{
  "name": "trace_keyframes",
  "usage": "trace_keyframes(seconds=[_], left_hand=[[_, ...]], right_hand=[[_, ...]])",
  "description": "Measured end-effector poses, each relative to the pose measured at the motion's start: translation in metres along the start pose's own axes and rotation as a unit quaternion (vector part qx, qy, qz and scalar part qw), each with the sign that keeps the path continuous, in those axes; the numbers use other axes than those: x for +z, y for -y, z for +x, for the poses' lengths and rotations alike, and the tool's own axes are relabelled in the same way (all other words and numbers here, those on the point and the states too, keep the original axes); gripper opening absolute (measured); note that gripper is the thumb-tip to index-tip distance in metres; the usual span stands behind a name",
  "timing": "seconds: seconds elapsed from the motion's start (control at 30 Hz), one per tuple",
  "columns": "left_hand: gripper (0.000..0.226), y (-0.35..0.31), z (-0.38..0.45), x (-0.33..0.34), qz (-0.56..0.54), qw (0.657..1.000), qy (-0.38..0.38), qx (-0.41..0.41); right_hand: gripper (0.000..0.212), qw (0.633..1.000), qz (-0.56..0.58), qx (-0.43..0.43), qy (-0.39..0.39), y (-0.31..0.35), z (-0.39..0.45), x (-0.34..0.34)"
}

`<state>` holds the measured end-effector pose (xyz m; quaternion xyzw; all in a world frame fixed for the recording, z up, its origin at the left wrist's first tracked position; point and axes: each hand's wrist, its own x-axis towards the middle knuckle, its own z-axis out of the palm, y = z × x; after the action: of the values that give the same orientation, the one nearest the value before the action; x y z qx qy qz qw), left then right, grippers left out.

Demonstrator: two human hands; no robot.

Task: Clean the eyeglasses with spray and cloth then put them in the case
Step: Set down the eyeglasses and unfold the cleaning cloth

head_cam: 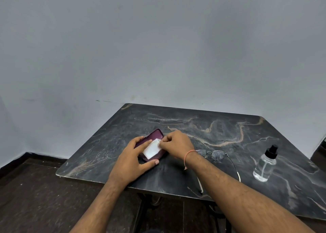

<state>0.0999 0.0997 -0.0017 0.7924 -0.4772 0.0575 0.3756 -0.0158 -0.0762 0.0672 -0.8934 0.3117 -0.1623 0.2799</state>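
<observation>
A dark marbled tabletop [220,127] carries everything. The left hand [131,159] grips the maroon case [153,135], thumb and fingers at its sides. The right hand [176,142] pinches the white cloth [151,149] lying on the case. The glasses [216,155] rest just right of that wrist, the spray bottle [264,164] farther right.

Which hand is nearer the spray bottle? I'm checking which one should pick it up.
Right. The right hand pinches the cloth on the case, mid-table; the left hand lies farther from the spray bottle.
</observation>
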Motion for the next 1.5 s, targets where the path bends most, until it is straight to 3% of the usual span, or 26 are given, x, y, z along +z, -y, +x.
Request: trace_keyframes(seconds=[0.13,0.3,0.6,0.73,0.87,1.0,1.23,1.5], left_hand=[[0.097,0.000,0.002,-0.001,0.000,1.000,0.007,-0.015],[0.102,-0.002,0.003,-0.001,-0.009,0.999,0.023,-0.042],[0.106,-0.015,0.002,0.002,0.150,0.984,0.023,-0.093],[0.078,-0.032,-0.004,-0.002,0.124,0.989,-0.052,-0.067],[0.046,-0.074,-0.003,0.006,0.003,0.993,-0.113,-0.044],[0.043,-0.127,0.008,0.031,-0.161,0.987,-0.025,-0.006],[0.035,-0.183,0.031,0.058,-0.130,0.985,0.068,0.085],[0.028,-0.194,0.038,0.064,-0.177,0.979,0.079,0.059]], right_hand=[[0.008,0.995,0.072,-0.034,-0.063,-0.011,-0.015,-0.025],[0.003,0.979,0.081,-0.105,-0.152,-0.051,-0.046,-0.055],[0.010,0.948,0.048,-0.143,-0.281,-0.141,-0.100,-0.088],[0.012,0.937,0.060,-0.172,-0.298,-0.157,-0.105,-0.084],[0.011,0.933,0.089,-0.171,-0.305,-0.167,-0.103,-0.080],[0.011,0.924,0.097,-0.185,-0.320,-0.167,-0.102,-0.080],[0.010,0.915,0.057,-0.206,-0.342,-0.166,-0.105,-0.081],[0.010,0.913,0.046,-0.222,-0.339,-0.172,-0.102,-0.074]])
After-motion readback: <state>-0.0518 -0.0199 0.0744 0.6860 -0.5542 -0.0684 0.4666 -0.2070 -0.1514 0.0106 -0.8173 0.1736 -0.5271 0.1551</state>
